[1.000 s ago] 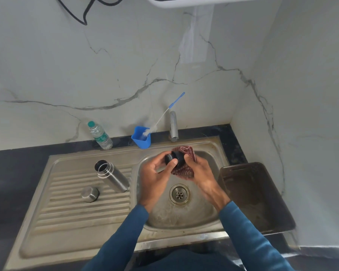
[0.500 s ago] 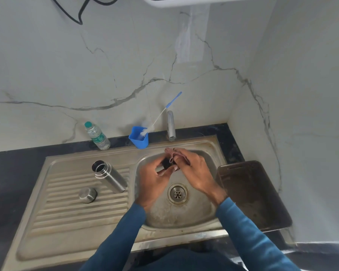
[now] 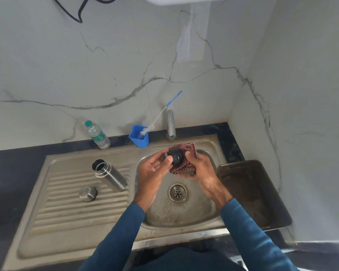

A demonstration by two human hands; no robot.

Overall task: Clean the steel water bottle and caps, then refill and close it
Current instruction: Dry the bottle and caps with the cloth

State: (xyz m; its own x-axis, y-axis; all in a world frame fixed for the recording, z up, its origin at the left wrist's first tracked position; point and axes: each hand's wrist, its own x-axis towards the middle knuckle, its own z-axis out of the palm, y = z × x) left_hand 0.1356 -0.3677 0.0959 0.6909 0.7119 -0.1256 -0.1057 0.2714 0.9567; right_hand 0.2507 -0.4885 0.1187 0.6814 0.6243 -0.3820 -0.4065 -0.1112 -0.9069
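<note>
Over the sink [image 3: 184, 218] bowl, the left hand [image 3: 155, 170] has its grip narrow around the black cap [image 3: 177, 157]. The right hand [image 3: 202, 171] has its grip holding a reddish scrub cloth [image 3: 183, 169] against it. Left on the drainboard [image 3: 67, 222] stand the open steel bottle [image 3: 110, 176] and steel cap [image 3: 88, 193].

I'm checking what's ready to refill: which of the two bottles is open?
The steel bottle on the ribbed drainboard: its dark mouth is uncovered. The plastic bottle behind it has its green cap on.
</note>
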